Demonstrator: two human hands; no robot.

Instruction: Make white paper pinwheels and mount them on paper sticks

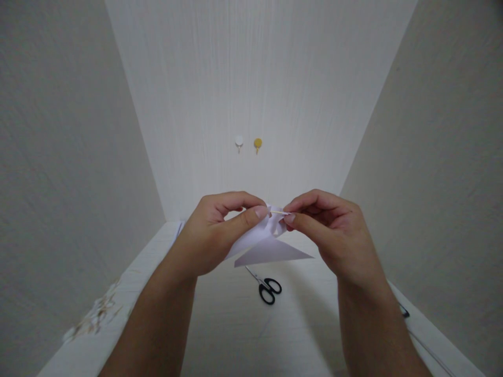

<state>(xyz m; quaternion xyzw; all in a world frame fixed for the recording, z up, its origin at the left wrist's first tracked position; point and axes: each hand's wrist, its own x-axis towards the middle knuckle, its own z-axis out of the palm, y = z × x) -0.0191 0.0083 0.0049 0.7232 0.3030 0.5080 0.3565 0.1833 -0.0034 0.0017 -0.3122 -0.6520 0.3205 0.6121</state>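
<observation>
Two hands pinch folded white paper [267, 243] between them | left hand [214, 230]; right hand [334, 230] | scissors [265, 285] below

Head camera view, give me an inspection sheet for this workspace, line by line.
Surface: pale table, light wood grain.
Job's things: folded white paper held above the table, with a thin pale stick at its top fold.
Clutter: black-handled scissors lying on the table; scattered scraps at the left edge.
Grippers: left hand and right hand both pinch the paper.
Cables: thin dark line along the right edge, cannot tell what it is.
Surroundings: white hook and yellow hook on the back wall.
</observation>
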